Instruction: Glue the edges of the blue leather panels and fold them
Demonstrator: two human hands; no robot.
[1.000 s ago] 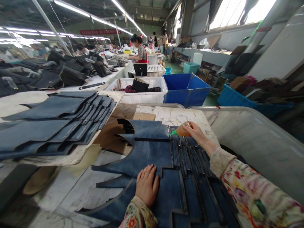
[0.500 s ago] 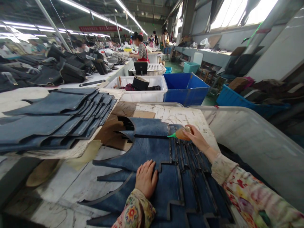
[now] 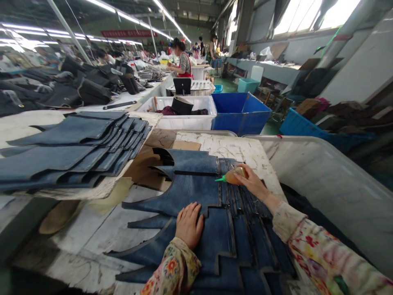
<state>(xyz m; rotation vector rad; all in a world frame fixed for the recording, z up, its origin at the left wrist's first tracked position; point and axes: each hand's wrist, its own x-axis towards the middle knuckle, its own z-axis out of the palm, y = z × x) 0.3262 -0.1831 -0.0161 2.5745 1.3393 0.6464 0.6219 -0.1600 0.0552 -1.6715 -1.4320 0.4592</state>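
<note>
1 squeeze bottle (image 3: 232,176), amber body, 1 green nozzle (image 3: 220,179), over the right part of the near stack of blue pieces (image 3: 196,188). Nozzle points left, tip at the right edge strip of an upper piece; can't tell if it touches

2 hands in play. Right hand (image 3: 252,181) clamped around the bottle, coming in from the right. Left hand (image 3: 189,225) flat on the near stack, fingers close together, thumb slightly apart, nothing gripped; it's left of and nearer than the bottle

Near stack: many pieces, overlapped and fanned, dark edges, notched right sides, pointed left ends. Exact count not readable. Sits on 1 pale scuffed surface (image 3: 254,153)

Further left: 1 more spread of blue pieces (image 3: 64,155), two overlapping groups, one behind the other, on a second pale surface (image 3: 155,119)

Beyond the near surface: 1 white bin (image 3: 184,123) with dark items in it, 1 dark blue bin (image 3: 239,119) touching or just beside it on the right. 1 large whitish bin (image 3: 322,176) at right. Far: 1 co-worker in a red apron (image 3: 184,65), side-on
</note>
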